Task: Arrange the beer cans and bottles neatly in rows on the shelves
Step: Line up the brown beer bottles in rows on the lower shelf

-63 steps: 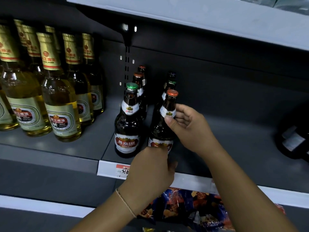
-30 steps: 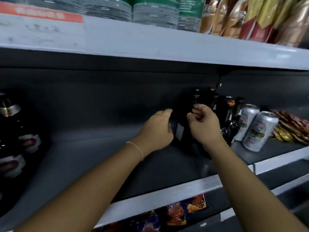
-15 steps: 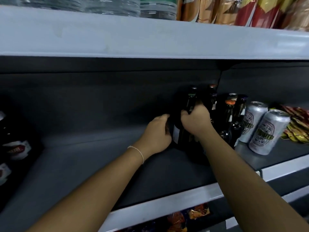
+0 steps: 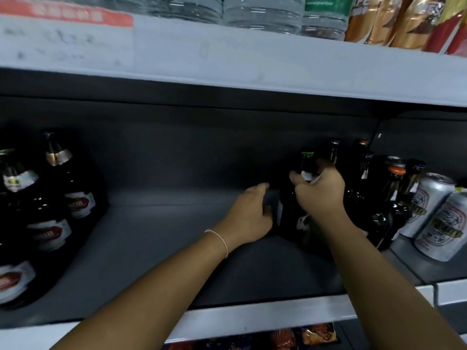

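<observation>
**Both hands at a dark bottle deep on the grey shelf**

Far to the left of the fingers, a cluster of dark beer bottles [image 4: 48, 210] with red-and-white labels stands on the grey shelf [image 4: 156, 248], well apart from both hands. A wide bare stretch of shelf floor lies between those bottles and the person's left hand [image 4: 249, 218].

The left hand reaches in with a thin bracelet [image 4: 219, 239] on its wrist. Its fingers are extended and close together, lying against the left side of the green-capped bottle [image 4: 290, 213] low on its body; whether the thumb wraps behind the glass cannot be told.

Just to the right, the right hand [image 4: 319, 190] is at the neck of the same bottle, fingers curled around it below the green cap, thumb pointing left across the neck label. The bottle stands upright, or nearly so, at the left edge of a group of dark bottles.

Right of the right hand's fingers, touching or nearly touching its knuckles, stand more dark bottles [image 4: 366, 193] with blue, orange and dark caps, packed close. Further right, two silver beer cans [image 4: 439, 223] stand side by side near the shelf's front edge.

Above the fingers, the upper shelf [image 4: 252, 61] carries clear water bottles [image 4: 260, 11] and, at the right, glossy snack bags [image 4: 404, 21].
</observation>
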Motion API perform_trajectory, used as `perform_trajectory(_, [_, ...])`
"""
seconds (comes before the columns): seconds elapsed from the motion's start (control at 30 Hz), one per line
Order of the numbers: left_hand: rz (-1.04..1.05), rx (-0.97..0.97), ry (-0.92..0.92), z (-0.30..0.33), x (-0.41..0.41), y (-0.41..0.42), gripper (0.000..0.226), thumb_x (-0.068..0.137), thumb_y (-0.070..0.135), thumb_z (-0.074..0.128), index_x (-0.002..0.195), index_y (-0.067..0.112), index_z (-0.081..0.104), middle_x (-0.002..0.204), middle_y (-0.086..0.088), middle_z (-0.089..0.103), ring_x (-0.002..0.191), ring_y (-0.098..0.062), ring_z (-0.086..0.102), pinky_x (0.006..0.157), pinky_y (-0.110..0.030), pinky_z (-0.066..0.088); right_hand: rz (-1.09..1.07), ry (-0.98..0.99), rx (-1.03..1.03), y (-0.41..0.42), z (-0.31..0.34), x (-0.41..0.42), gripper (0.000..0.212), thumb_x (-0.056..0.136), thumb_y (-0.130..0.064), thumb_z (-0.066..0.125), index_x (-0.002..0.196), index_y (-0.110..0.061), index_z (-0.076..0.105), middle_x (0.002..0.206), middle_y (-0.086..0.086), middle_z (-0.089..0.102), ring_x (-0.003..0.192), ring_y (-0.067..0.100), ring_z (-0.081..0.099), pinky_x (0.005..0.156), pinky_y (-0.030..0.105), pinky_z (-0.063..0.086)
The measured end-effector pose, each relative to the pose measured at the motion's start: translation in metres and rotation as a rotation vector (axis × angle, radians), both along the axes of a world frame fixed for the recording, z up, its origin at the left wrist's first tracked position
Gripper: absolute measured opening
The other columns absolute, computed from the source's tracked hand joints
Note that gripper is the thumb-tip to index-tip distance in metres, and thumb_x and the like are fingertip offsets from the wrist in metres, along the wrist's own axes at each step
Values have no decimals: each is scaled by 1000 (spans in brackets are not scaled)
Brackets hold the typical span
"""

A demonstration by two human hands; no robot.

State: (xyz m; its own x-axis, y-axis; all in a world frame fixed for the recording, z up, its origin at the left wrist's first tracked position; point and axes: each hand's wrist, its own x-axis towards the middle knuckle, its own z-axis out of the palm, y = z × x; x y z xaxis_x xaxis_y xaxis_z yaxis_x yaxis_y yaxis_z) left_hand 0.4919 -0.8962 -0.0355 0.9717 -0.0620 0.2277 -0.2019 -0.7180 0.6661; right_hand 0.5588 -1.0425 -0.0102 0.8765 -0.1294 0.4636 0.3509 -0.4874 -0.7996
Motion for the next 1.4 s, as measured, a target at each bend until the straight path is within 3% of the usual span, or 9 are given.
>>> perform_trajectory(0.1, [0, -58, 21, -1, -11, 14, 69, 92, 20, 59, 150, 10, 24, 150, -4, 35, 137, -14, 35, 106, -14, 27, 32, -32, 35, 22, 5, -15, 28, 83, -26, 78, 69, -18, 54, 54, -12, 54, 51, 1, 54, 51, 12, 40])
perform_trajectory(0.2, [-10, -190, 16, -3, -24, 31, 57, 85, 19, 69, 135, 11, 42, 131, 3, 54, 111, -4, 52, 94, -20, 46, 93, -78, 90, 50, 13, -31, 39, 78, -24, 79, 57, -18, 48, 44, -14, 53, 44, 0, 53, 45, 10, 37])
perform_trajectory(0.27, [33, -246, -10, -7, -32, 44, 59, 78, 29, 76, 126, 18, 44, 117, 5, 62, 102, -5, 60, 89, -32, 53, 112, -108, 115, 70, 18, -41, 35, 74, -26, 81, 59, -15, 51, 47, -12, 55, 46, 4, 56, 46, 16, 41])
perform_trajectory(0.53, [276, -276, -85, -25, -59, 101, 92, 47, 66, 82, 123, 36, 40, 117, 16, 58, 109, -3, 56, 89, -33, 54, 199, -65, 108, 146, 21, -72, 31, 67, -34, 83, 71, -12, 62, 56, -2, 63, 55, 10, 64, 53, 31, 51])
perform_trajectory(0.67, [380, -288, -156, -30, -70, 129, 86, 47, 60, 84, 120, 34, 46, 114, 15, 59, 104, -2, 57, 87, -31, 54, 225, -69, 127, 178, 23, -89, 31, 66, -32, 85, 72, -18, 59, 60, -1, 65, 61, 12, 66, 63, 40, 58])
perform_trajectory(0.83, [422, -433, -226, -32, -85, 160, 86, 51, 42, 91, 124, 31, 47, 109, 18, 64, 100, 4, 60, 87, -20, 52, 292, -67, 77, 207, 29, -103, 34, 69, -40, 87, 84, -20, 63, 70, -7, 67, 67, 4, 66, 66, 33, 58])
perform_trajectory(1.1, [387, -628, -178, -36, -98, 204, 80, 51, 20, 92, 120, 27, 52, 107, 11, 67, 98, -4, 65, 90, -28, 54, 795, 282, 60, 225, 5, -107, 18, 83, -15, 78, 97, -21, 68, 96, 1, 76, 88, 10, 74, 71, 21, 57])
perform_trajectory(1.27, [398, -697, -167, -49, -99, 217, 87, 52, 19, 90, 129, 24, 51, 112, 10, 68, 103, -4, 65, 95, -36, 53, 719, 214, 100, 248, -8, -109, 12, 82, -15, 80, 91, -16, 72, 87, 0, 78, 84, 14, 75, 72, 30, 59])
perform_trajectory(1.4, [463, -697, -187, -53, -99, 223, 91, 64, 19, 88, 142, 18, 41, 129, 8, 59, 113, 0, 59, 100, -26, 48, 603, 184, 75, 270, -12, -104, 15, 78, -25, 84, 83, -17, 73, 75, 0, 76, 75, 15, 75, 75, 41, 62])
